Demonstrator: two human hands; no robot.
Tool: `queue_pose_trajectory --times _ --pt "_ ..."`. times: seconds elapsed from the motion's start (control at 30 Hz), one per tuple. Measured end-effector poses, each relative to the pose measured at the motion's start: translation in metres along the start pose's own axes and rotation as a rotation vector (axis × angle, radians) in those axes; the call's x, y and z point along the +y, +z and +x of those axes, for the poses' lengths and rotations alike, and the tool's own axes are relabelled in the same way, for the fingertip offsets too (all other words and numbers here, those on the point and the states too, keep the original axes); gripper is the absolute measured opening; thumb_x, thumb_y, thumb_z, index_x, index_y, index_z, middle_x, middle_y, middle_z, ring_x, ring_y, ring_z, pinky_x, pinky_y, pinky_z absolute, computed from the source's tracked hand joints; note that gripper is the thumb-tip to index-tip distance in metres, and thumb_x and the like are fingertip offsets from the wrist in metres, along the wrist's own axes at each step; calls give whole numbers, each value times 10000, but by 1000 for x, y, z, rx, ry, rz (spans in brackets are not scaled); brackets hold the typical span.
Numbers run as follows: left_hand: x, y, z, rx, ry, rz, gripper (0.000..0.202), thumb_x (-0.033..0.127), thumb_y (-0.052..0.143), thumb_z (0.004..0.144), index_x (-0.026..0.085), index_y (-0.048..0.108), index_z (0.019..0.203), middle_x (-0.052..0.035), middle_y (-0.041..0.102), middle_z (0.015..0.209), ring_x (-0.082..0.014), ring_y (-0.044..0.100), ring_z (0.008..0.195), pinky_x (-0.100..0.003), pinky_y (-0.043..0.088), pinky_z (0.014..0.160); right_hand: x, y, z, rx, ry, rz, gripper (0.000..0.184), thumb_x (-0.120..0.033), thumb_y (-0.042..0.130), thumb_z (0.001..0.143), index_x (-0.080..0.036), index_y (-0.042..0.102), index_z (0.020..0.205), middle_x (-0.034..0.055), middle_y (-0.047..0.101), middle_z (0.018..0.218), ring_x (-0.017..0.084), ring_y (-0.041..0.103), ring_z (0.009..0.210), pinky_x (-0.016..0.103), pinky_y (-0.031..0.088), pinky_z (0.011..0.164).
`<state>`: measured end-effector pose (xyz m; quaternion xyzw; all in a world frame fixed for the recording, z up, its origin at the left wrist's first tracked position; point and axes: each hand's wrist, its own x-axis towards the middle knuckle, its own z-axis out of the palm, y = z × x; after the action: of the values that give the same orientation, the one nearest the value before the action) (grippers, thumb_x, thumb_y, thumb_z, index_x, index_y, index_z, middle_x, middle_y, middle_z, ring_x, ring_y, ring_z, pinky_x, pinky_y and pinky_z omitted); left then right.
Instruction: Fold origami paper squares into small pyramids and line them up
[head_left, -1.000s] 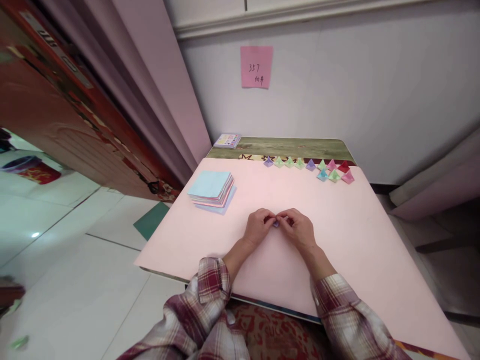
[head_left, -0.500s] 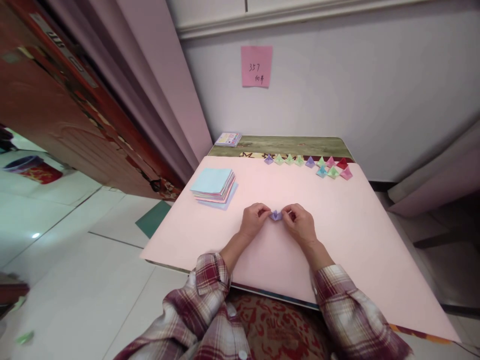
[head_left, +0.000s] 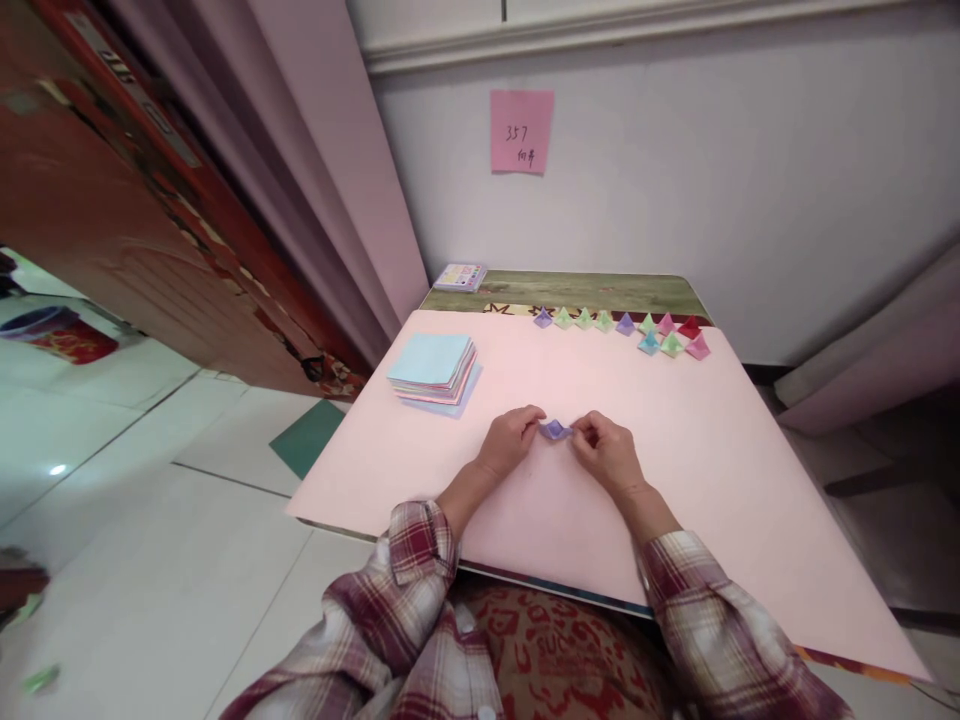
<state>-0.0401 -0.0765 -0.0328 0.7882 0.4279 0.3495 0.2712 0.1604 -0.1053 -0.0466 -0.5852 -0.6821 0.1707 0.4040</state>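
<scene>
A small purple paper boat (head_left: pixel 556 430) is held low over the pink tabletop sheet (head_left: pixel 525 520), between my two hands. My left hand (head_left: pixel 514 437) pinches its left tip between thumb and fingers. The opposite tip sits in the pinch of my right hand (head_left: pixel 604 449). The boat's middle is spread, with a small peak showing inside. Several similar folded boats (head_left: pixel 625 324) in purple, green, pink, red and blue stand in rows along the far right edge of the sheet.
A stack of square coloured paper (head_left: pixel 431 360), light blue on top, lies on the left of the table. Behind it is a small packet (head_left: pixel 460 277). A pink note (head_left: pixel 522 132) hangs on the wall. A bucket (head_left: pixel 60 334) stands on the floor at far left.
My hands have drawn slightly apart, and the purple paper boat between them looks wider and more opened. The whole view has shifted a little.
</scene>
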Motion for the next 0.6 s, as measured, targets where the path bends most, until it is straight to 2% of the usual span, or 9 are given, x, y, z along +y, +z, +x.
queue_pose_trajectory --times 0.07,0.13,0.27,0.4,0.6 --pt "0 -2 3 -55 57 52 290 84 486 836 230 660 1016 -36 685 960 -167 617 902 -307 466 849 0 0 0 -3 32 -5 78 -237 542 752 -224 604 799 -39 599 581 126 529 488 237 421 530" --pt "0 -5 5 -111 100 98 321 61 489 822 247 680 1001 -29 680 940 -167 613 900 -294 467 836 -2 -2 0 -16 20 -17 166 -216 544 746 -230 627 890 -41 624 621 124 536 490 235 428 533" --pt "-1 -9 6 -163 139 144 359 32 500 803 269 696 988 -22 668 917 -161 611 875 -263 461 790 -6 -7 2 -80 -146 -107 339 -140 500 775 -280 676 1027 -14 690 853 132 610 643 236 459 624" --pt "-3 -11 6 -160 172 167 324 63 485 835 249 686 1008 -41 666 918 -176 611 872 -271 459 767 -6 -9 2 -112 -229 -216 364 -108 483 797 -285 705 1025 3 694 927 147 638 742 234 457 638" --pt "-4 -10 8 -178 174 225 355 47 483 819 265 693 1005 -27 667 913 -168 610 862 -264 450 760 -3 -12 3 -183 -298 -370 358 -137 490 828 -304 695 1069 6 693 985 150 636 749 232 425 588"
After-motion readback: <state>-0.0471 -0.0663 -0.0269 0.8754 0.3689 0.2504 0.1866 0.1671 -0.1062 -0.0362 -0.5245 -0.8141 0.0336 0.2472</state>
